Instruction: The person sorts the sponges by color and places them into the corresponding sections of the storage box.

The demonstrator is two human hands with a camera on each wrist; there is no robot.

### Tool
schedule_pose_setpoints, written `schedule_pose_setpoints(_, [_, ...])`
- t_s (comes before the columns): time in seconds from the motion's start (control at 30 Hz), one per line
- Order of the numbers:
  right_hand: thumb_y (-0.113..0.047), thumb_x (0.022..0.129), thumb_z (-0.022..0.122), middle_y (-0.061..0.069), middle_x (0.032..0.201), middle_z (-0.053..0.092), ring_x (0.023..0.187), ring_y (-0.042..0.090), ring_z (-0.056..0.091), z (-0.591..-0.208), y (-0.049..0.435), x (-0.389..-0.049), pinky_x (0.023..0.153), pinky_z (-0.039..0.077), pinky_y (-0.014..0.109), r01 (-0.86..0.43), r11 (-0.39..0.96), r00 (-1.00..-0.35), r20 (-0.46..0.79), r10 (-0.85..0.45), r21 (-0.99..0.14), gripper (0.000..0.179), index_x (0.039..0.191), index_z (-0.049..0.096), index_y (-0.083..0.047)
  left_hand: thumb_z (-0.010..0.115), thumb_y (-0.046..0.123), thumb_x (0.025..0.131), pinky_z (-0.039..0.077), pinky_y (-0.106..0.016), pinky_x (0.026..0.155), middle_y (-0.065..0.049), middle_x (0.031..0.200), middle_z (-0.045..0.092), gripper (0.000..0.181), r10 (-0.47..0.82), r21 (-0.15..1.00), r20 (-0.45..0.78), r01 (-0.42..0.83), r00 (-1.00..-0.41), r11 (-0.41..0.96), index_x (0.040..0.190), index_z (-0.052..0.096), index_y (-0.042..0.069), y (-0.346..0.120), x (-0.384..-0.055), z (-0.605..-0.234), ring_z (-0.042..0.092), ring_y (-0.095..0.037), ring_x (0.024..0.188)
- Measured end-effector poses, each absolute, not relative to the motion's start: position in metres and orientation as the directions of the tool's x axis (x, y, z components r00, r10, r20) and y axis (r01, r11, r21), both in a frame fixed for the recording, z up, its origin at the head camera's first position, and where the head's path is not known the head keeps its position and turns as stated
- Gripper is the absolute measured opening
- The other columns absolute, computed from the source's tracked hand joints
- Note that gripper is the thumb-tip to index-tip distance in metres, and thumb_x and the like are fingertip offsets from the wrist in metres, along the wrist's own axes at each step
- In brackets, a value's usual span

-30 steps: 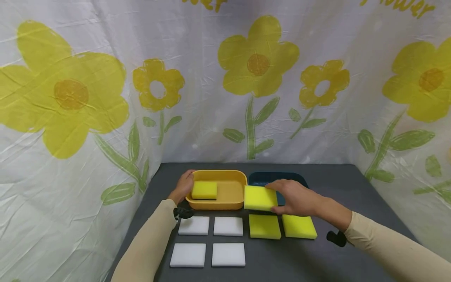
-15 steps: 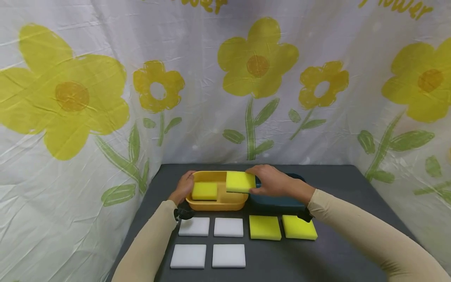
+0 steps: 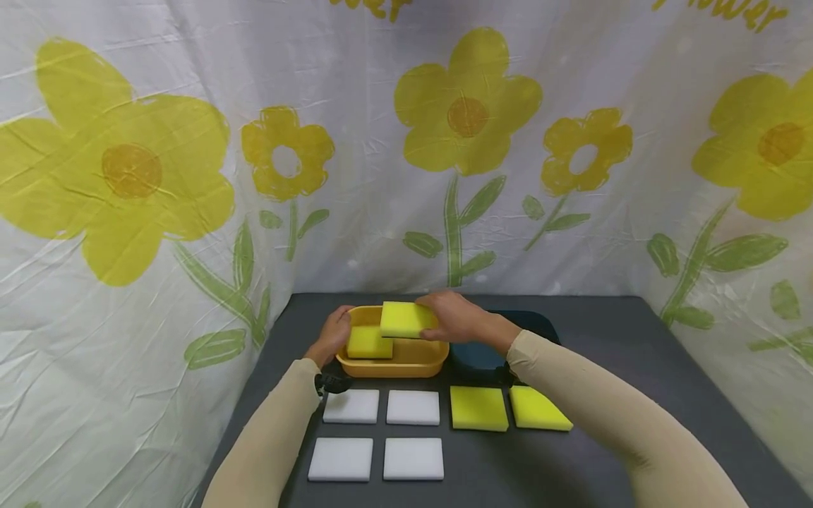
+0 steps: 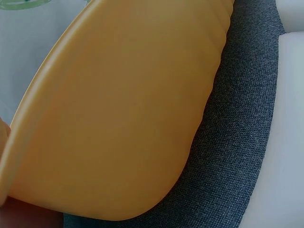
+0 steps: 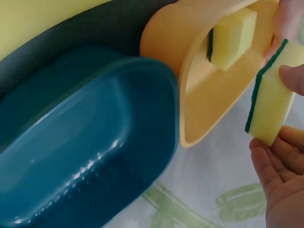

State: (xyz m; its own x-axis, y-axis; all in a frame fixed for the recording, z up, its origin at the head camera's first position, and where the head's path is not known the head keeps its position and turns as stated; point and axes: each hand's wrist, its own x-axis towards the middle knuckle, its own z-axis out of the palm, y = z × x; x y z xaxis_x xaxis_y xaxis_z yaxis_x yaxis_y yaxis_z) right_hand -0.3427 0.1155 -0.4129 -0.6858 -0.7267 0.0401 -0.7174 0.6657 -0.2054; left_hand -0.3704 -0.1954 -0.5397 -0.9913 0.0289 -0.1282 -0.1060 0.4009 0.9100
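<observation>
My right hand (image 3: 452,317) holds a yellow sponge (image 3: 401,320) above the yellow basin (image 3: 395,370). In the right wrist view, thumb and fingers pinch this sponge (image 5: 275,99), which has a dark green scouring layer on one face. A second yellow sponge (image 3: 370,344) lies at the left inside the basin. My left hand (image 3: 332,334) grips the basin's left rim. The left wrist view is mostly the basin's outer wall (image 4: 123,114), with little of the hand showing at the left edge.
Touching the yellow basin on its right is a dark blue basin (image 3: 473,356), partly behind my right arm. Nearer lie several white sponge blocks (image 3: 351,406) in two rows and two yellow sponges (image 3: 479,408) on the grey table (image 3: 495,469). A flower-printed curtain (image 3: 356,247) surrounds the table.
My right hand has carried the yellow sponge leftward and upward, from in front of the blue basin to over the yellow one. The left hand has stayed on the rim.
</observation>
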Motion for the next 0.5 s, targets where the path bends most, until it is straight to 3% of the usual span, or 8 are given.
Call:
schedule_pose_setpoints(0.27, [-0.030,0.100,0.082,0.014,0.139,0.071,0.113,0.025,0.068,-0.429,0.093,-0.351,0.096,0.057,0.043,-0.702,0.671,-0.698,0.041,-0.715,-0.240,0.061,0.148,0.063,0.000,0.021,0.025,0.121,0.043,-0.061,0.119,-0.023,0.161,0.049,0.050,0.039,0.914,-0.127,-0.102,-0.991,0.392,0.161,0.045,0.006,-0.196,-0.369,-0.539,0.052,-0.041,0.142])
schedule_pose_setpoints(0.5, [-0.031,0.103,0.080,0.019,0.152,0.064,0.137,0.034,0.064,-0.444,0.076,-0.355,0.113,0.053,0.048,-0.669,0.704,-0.722,-0.012,-0.691,-0.239,0.067,0.156,0.055,0.002,0.020,0.026,0.122,0.046,-0.060,0.115,-0.023,0.160,0.050,0.050,0.039,0.919,-0.126,-0.102,-0.991,0.382,0.161,0.045,0.006,-0.195,-0.368,-0.539,0.054,-0.040,0.139])
